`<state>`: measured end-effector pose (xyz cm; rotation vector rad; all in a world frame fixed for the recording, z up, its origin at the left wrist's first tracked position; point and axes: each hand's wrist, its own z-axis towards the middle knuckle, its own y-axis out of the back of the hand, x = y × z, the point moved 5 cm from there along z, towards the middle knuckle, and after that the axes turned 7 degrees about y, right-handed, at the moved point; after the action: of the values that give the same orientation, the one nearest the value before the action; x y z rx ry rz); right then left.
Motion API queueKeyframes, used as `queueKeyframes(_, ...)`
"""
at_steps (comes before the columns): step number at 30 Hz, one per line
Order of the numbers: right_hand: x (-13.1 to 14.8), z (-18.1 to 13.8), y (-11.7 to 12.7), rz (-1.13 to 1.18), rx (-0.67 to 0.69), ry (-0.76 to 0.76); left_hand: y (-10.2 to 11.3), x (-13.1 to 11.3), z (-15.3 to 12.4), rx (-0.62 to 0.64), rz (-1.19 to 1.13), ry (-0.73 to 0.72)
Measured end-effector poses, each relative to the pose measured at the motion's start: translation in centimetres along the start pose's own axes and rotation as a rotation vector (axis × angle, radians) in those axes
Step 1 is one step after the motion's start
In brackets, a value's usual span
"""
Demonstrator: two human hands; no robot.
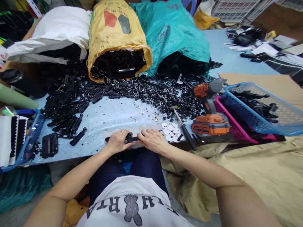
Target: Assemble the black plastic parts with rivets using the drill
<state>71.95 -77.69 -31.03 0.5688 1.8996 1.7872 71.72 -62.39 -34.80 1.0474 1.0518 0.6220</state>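
At the table's front edge, my left hand (119,141) is closed around one end of a long black plastic part (132,138). The fingers of my right hand (151,139) are closed on its other end. The part lies level between the hands, low over a pale flat strip (106,135) on the table; its middle is partly hidden by my fingers. Just right of my right hand lie several white discs (170,130). Beyond them a hammer (182,124) rests with its head pointing away from me.
An orange cordless drill (208,108) stands at the right, beside a blue basket (260,116) of black parts. Heaps of black parts (68,104) and loose pins (153,94) spread before a white sack (61,25), a yellow sack (118,28) and a teal sack (175,34).
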Motion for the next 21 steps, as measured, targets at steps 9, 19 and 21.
queueKeyframes(9, -3.8, -0.4, -3.0, 0.116, -0.128, 0.020, 0.4, 2.7, 7.7, 0.063, -0.101, 0.149)
queueKeyframes(19, -5.0, -2.7, -5.4, 0.188, -0.205, -0.053, 1.0, 6.0, 22.0, -0.020, 0.175, 0.203)
queueKeyframes(21, -4.9, -2.6, -5.7, 0.200, -0.208, -0.054, -0.1, 4.7, 22.7, -0.010, 0.157, 0.160)
